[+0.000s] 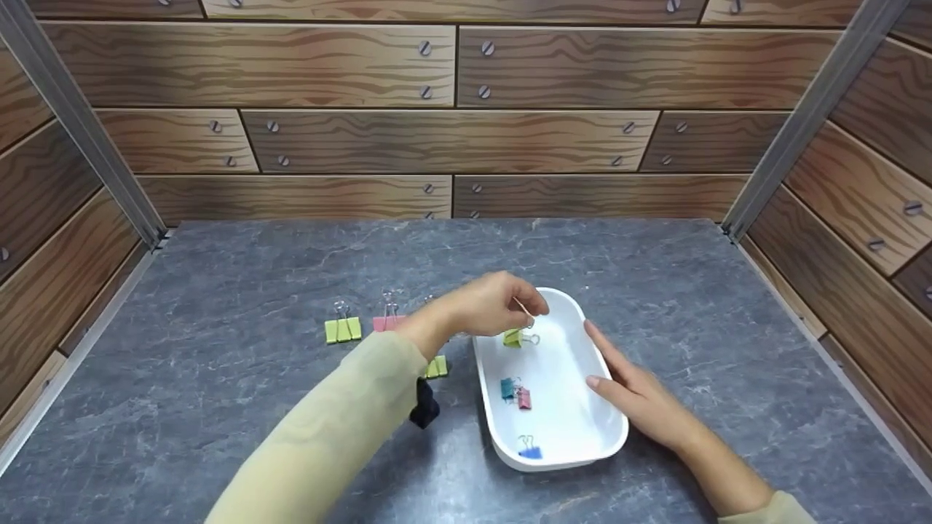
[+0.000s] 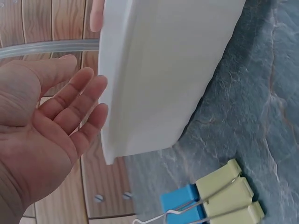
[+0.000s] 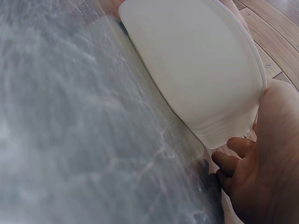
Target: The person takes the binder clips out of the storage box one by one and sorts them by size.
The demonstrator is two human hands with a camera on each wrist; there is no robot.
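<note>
My left hand (image 1: 502,302) is over the far left part of a white plastic tray (image 1: 561,422). Its thumb and forefinger pinch a wire handle of a yellow-green binder clip (image 1: 512,338); the left wrist view hides this clip, and the other fingers (image 2: 77,109) curl loosely. At the tray's right side my right hand (image 1: 641,397) holds the wall, thumb on the rim and forefinger along the outside. Inside the tray lie a teal binder clip (image 1: 507,388), a pink one (image 1: 524,398) and a blue one (image 1: 531,452).
Left of the tray, a larger yellow-green clip (image 1: 342,330), a pink clip (image 1: 387,323) and another yellow-green clip (image 1: 437,367) sit on the grey marbled table (image 1: 240,291). A blue clip (image 2: 182,203) shows in the left wrist view. Wood-patterned panels (image 1: 451,138) enclose the table.
</note>
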